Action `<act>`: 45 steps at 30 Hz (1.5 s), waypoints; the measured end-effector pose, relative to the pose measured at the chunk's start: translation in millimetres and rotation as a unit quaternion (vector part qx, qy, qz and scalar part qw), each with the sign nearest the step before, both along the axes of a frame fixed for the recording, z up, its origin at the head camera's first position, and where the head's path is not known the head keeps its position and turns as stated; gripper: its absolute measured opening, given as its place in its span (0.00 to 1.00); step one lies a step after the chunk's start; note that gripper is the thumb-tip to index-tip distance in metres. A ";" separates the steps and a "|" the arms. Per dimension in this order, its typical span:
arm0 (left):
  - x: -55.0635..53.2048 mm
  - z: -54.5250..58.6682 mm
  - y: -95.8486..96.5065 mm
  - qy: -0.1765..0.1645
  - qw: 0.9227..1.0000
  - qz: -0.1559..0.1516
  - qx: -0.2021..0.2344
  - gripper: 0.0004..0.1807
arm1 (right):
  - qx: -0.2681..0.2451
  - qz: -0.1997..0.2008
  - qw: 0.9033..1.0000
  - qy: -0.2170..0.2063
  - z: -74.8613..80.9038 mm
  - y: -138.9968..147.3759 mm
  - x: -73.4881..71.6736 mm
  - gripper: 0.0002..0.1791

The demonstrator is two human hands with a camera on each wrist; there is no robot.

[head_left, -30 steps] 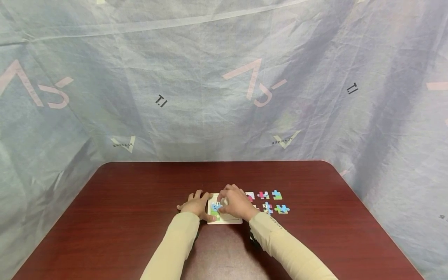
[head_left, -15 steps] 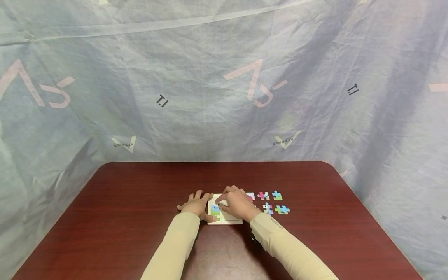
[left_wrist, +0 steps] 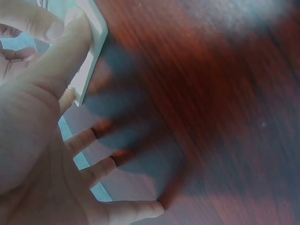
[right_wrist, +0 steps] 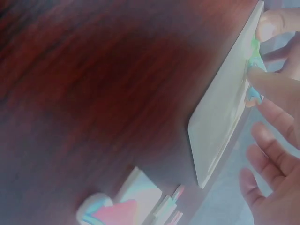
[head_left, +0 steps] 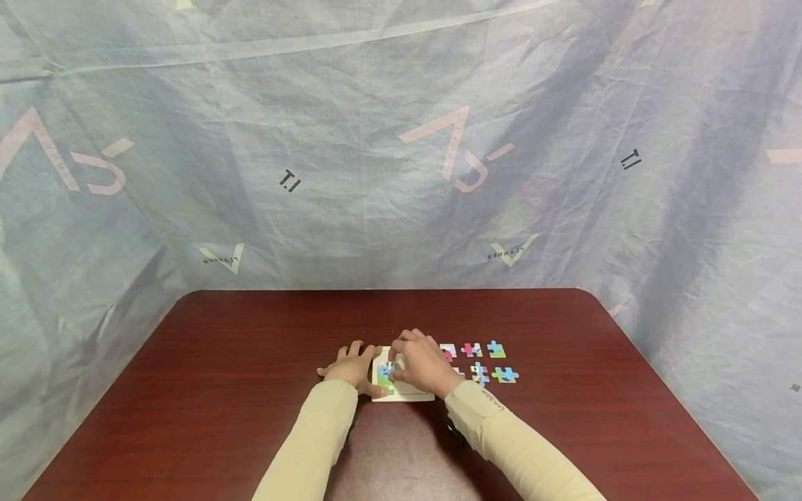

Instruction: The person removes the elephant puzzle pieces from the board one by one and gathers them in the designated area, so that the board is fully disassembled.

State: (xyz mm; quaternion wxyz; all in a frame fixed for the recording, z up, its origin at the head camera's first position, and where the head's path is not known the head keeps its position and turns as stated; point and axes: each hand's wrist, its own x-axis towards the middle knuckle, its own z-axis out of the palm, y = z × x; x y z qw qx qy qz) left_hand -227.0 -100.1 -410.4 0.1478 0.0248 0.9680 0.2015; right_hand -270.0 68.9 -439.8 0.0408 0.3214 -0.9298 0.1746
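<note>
A shallow wooden puzzle tray (head_left: 410, 398) lies on the table between the hands. My left hand (head_left: 347, 370) spreads its fingers at the tray's left side; its thumb (left_wrist: 75, 33) rests on the near left corner and the forefinger reaches the far left corner. Over the tray, my right hand (head_left: 429, 365) pinches a light-blue jigsaw piece (right_wrist: 253, 95) between thumb and forefinger, its other fingers loosely bent. Blue and green pieces (head_left: 383, 380) fill the tray's left part beside that hand. Fingers hide much of the pinched piece.
Several jigsaw pieces lie in two rows right of the tray, among them a blue-green piece (head_left: 505, 375), another blue-green one (head_left: 496, 348) and a pink-and-white one (head_left: 472, 349). The right forearm passes in front of them. A grey printed cloth (head_left: 363, 174) hangs behind the dark red table (head_left: 250, 390).
The right fingers shift slightly over the blue piece: half a second ago the forefinger stretched forward, now it is bent again. The left hand and tray stay in place.
</note>
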 end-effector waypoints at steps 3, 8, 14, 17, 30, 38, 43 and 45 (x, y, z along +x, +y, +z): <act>-0.2 -0.8 -0.1 0.001 1.000 0.000 0.000 0.45 | -0.011 0.000 1.000 -0.010 0.6 0.0 0.1 0.12; -0.5 -0.8 0.2 0.000 1.000 0.002 0.002 0.45 | -0.026 0.002 0.999 -0.044 3.3 0.8 -1.1 0.11; -1.4 -1.4 0.8 -0.002 1.000 0.005 0.005 0.45 | -0.040 -0.007 0.996 -0.077 8.8 1.1 -2.2 0.08; -1.6 -0.1 0.6 -0.003 1.000 0.006 0.006 0.45 | -0.052 -0.010 0.995 -0.083 10.3 1.6 -2.1 0.07; -0.2 1.1 0.8 -0.009 1.000 0.009 0.007 0.45 | -0.111 -0.056 0.983 -0.134 14.3 10.7 -10.2 0.07; 2.0 4.3 0.1 -0.007 1.000 0.007 0.013 0.45 | -0.038 -0.060 0.993 -0.091 9.9 12.4 -5.7 0.05; 0.7 2.5 0.0 -0.009 1.000 0.005 0.010 0.45 | 0.013 -0.057 0.997 -0.053 6.6 11.1 -4.0 0.12; 0.0 1.6 0.1 -0.009 1.000 0.005 0.010 0.45 | 0.020 -0.054 0.997 -0.046 6.2 11.1 -3.3 0.13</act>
